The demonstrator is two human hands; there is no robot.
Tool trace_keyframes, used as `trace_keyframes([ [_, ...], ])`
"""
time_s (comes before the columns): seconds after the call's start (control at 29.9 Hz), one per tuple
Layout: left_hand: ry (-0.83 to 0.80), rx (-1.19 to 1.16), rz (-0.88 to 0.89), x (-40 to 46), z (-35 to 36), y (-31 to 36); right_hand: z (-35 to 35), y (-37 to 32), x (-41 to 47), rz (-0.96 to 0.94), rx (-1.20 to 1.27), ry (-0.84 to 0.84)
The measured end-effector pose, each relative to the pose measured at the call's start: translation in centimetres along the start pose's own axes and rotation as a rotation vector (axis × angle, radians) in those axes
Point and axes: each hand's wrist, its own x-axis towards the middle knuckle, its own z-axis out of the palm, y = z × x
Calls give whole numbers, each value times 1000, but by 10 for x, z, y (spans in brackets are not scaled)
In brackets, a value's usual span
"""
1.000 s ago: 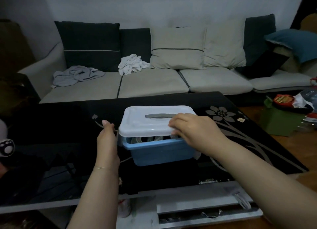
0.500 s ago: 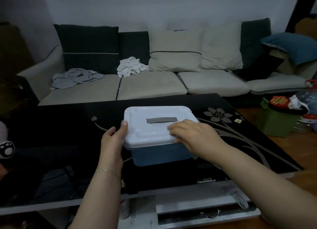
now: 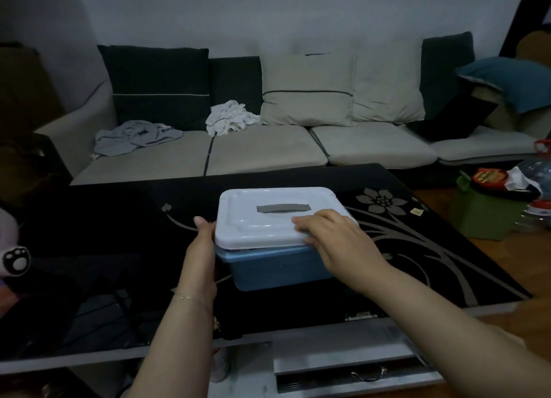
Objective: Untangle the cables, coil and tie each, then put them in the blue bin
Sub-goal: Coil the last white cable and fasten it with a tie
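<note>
White lid (image 3: 268,215) sits on the blue bin (image 3: 277,266) mid-frame — my right hand (image 3: 337,242) presses it flat, my left hand (image 3: 202,248) steadies the side — push crooked and it could pop off.

- We see a glossy black table (image 3: 125,218) with a grey flower pattern (image 3: 381,202) printed at its right side.
- On it we find the blue bin (image 3: 277,269), near the middle, with a white lid (image 3: 268,218) lying over its top.
</note>
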Motion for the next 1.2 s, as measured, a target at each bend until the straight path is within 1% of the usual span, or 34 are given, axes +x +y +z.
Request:
trace_keyframes([
  [0.07,-20,-14,-46,0,0,1,-1,2,-1,9,-20,82],
  [0.1,-27,-22,-46,-1,0,2,-2,4,0,-10,-38,92],
  [0.2,-49,-91,-30,-4,5,6,-2,3,1,-54,-80,23],
  [0.27,-67,-91,-15,-5,5,7,0,-2,2,-67,-72,-22],
  [0.37,-11,-75,70,-1,4,5,0,-4,2,-95,-49,-70],
  [0.43,32,-68,96,-1,4,4,-6,-4,5,-36,27,-134],
  [0.5,67,-60,110,-2,5,3,-13,-3,11,74,115,-182],
  [0.6,108,-93,99,1,6,2,-17,1,25,114,31,-225],
  [0.7,119,-98,70,-1,8,1,-14,3,37,244,17,-378],
  [0.8,121,-46,91,-1,8,3,-13,4,42,292,11,-482],
  [0.87,123,6,128,0,7,3,-14,5,41,312,32,-492],
  [1.04,108,29,211,-1,7,3,-13,4,39,337,31,-483],
  [1.2,100,79,255,2,5,5,-11,4,39,348,21,-474],
])
